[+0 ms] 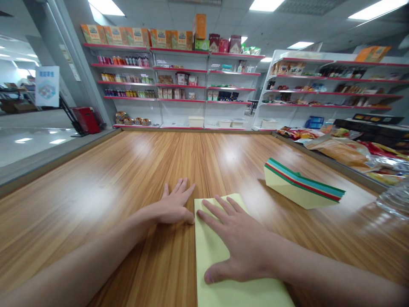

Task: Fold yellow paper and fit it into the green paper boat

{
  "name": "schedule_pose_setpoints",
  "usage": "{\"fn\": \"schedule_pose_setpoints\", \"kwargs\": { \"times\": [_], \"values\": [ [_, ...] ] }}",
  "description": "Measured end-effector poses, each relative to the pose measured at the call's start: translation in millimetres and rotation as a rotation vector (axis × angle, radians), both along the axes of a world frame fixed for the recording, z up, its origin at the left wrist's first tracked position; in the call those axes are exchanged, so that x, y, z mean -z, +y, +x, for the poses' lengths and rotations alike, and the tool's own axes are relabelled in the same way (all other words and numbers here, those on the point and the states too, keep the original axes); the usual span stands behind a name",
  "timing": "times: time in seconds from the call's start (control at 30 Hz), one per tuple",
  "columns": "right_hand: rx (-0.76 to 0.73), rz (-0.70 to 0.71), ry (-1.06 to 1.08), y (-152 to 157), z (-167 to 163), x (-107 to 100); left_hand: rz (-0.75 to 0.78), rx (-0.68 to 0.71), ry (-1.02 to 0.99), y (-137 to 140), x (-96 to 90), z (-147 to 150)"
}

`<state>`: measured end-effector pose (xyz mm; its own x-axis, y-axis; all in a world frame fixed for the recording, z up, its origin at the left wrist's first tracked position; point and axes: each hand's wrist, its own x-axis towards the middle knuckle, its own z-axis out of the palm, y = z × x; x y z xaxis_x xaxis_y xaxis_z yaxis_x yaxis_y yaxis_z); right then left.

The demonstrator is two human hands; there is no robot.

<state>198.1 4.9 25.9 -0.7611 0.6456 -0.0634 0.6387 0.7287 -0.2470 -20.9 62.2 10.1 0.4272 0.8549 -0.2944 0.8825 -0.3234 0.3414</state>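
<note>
A pale yellow sheet of paper (211, 251) lies on the wooden table (105, 183), its straight left edge looking like a fold. My right hand (239, 243) rests flat on the sheet with its fingers spread, hiding part of it. Just left of that edge, my left hand (174, 207) is stretched out over the tabletop, fingers apart, the thumb tip close to the paper or touching it. To the right, a folded stack of coloured paper (297, 187) stands slightly opened, pale yellow outside with green, blue and red layers along its upper edge.
A clear plastic item (396, 198) sits at the table's right edge. Beyond that edge lie packaged goods (341, 151). Shelves with bottles and boxes (179, 59) stand behind the table. A sign (47, 86) and a red box (86, 119) are at the left.
</note>
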Motion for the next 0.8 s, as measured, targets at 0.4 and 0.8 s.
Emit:
{"fn": "schedule_pose_setpoints", "kwargs": {
  "times": [0.4, 0.8],
  "values": [
    [0.029, -0.024, -0.004, 0.4, 0.2, 2.9, 0.003, 0.004, -0.020, 1.6, 3.5, -1.9],
    [0.029, -0.012, 0.006, 0.3, 1.0, 2.3, -0.006, -0.009, 0.000, -1.0, -1.1, 0.7]
  ]
}}
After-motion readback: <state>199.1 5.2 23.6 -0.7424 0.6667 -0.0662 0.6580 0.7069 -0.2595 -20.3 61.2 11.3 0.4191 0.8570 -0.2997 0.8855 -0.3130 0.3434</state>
